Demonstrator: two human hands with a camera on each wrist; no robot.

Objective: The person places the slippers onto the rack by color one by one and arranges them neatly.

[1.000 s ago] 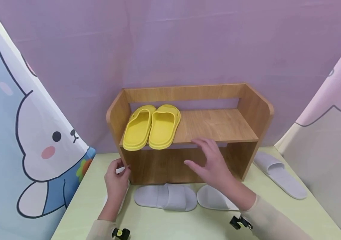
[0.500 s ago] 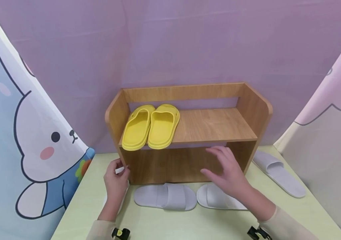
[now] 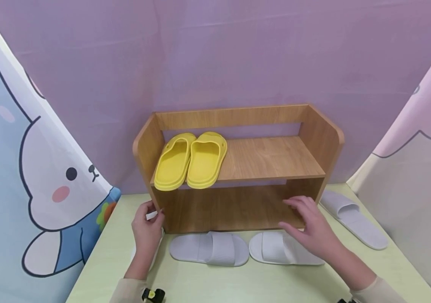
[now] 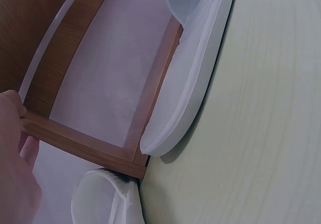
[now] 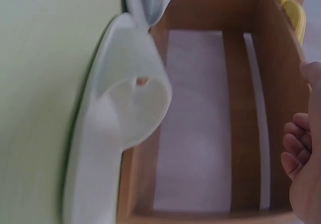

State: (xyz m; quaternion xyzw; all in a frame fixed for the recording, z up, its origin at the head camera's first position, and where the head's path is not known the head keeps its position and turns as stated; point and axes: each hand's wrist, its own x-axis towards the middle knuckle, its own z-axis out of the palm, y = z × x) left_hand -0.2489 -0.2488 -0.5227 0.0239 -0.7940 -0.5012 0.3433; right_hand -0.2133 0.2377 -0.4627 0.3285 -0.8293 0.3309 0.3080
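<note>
My left hand [image 3: 148, 227] pinches the front edge of the left side panel of a wooden shoe rack [image 3: 272, 158]; the left wrist view shows thumb and fingers on either side of that panel edge. My right hand [image 3: 311, 227], fingers spread from the thumb and holding nothing, hovers before the rack's lower right opening, above a white slipper [image 3: 274, 248]. Two yellow clogs [image 3: 206, 164] sit side by side on the upper shelf, at its left end. Along the rack's front lies a grey slipper [image 3: 209, 249], toe strap to the right.
To the right of the rack another grey slipper [image 3: 355, 221] lies at an angle. A white slipper [image 4: 103, 199] by the rack's left side is mostly hidden by my left hand in the head view. A purple cloth [image 3: 234, 54] hangs behind the pale tabletop [image 3: 253, 286].
My right hand has moved right and down across the rack's front, uncovering more of the white slipper. My left hand stays on the side panel.
</note>
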